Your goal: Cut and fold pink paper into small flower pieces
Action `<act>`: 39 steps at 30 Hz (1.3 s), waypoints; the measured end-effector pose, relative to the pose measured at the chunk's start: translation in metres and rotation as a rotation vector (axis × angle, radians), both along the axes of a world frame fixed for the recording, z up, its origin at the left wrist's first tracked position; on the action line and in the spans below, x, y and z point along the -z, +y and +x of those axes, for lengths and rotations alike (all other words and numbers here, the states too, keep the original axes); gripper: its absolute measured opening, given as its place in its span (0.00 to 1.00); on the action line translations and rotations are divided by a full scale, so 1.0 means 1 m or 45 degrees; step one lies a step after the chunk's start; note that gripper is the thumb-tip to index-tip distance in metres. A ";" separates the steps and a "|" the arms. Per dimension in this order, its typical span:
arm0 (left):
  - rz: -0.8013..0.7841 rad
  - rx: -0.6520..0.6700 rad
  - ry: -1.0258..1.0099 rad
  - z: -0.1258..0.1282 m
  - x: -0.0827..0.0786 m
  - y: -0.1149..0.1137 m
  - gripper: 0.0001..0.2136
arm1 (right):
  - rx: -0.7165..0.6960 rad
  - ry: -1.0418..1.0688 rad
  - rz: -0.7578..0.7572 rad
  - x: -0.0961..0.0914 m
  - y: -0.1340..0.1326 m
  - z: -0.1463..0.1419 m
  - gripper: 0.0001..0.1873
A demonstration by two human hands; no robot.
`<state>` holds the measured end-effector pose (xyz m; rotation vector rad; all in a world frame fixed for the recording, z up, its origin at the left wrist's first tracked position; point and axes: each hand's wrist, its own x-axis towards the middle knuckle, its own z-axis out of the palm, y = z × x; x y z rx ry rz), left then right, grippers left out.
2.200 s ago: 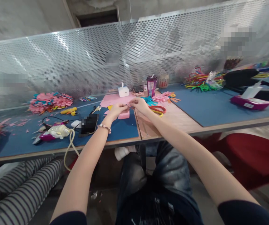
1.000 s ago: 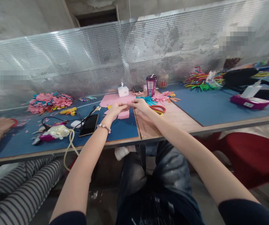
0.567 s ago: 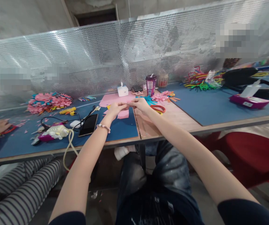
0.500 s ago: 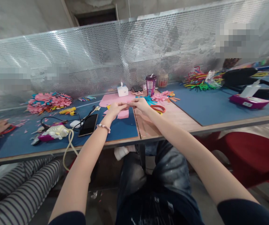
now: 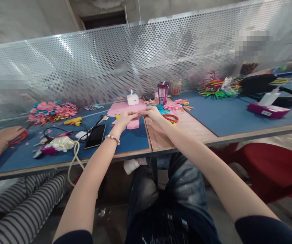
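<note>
Okay, both hands sit mid-frame: left hand [image 5: 126,120] and right hand [image 5: 152,113], fingertips meeting or nearly so. Can't tell whether either grip is clamped on anything; whatever is between the fingertips is too small to make out. Nearest thing we can name is a pink paper slip [image 5: 133,124], lying just below the fingers, centre of frame. We judge it light, thin and bendy, not slippery but easy to crease or tear; best pinched flat near an edge. The larger pink sheet [image 5: 117,108] behind probably handles the same, just floppier.

Surface: the bench [image 5: 130,145] has blue panels left and right, bare wood showing between. On it we log a white tissue box [image 5: 132,99] and purple cup [image 5: 162,94] upper centre, a phone [image 5: 95,136] left of centre, and a pink-and-blue paper pile [image 5: 50,112] at left. A co-worker's hand [image 5: 7,134] rests at the left edge. Room: perforated metal panel [image 5: 90,64] across the back, concrete wall [image 5: 34,17] upper left, red chair [image 5: 275,166] lower right.
</note>
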<state>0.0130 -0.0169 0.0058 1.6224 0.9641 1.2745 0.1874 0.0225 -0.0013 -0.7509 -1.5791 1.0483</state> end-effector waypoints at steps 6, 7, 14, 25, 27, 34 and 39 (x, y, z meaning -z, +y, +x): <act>-0.006 -0.010 0.000 -0.001 0.002 0.002 0.16 | -0.038 0.033 0.015 0.001 -0.001 0.000 0.19; -0.006 -0.019 -0.003 -0.002 0.002 0.002 0.16 | -0.061 0.030 0.022 0.001 -0.003 0.000 0.20; -0.031 -0.085 -0.081 -0.003 0.000 0.004 0.14 | -0.151 0.256 -0.184 -0.005 -0.011 0.000 0.20; -0.166 0.021 0.064 0.002 0.004 -0.001 0.12 | -0.058 -0.096 0.100 0.000 -0.006 0.002 0.10; -0.171 0.004 0.083 0.001 0.005 0.000 0.13 | -0.055 -0.142 0.122 0.000 -0.007 0.003 0.10; -0.161 -0.018 0.067 -0.002 0.006 0.003 0.13 | 0.047 -0.299 0.406 -0.003 -0.007 0.005 0.09; -0.183 0.007 0.063 -0.002 0.008 0.004 0.13 | 0.194 -0.475 0.612 -0.002 -0.009 0.003 0.09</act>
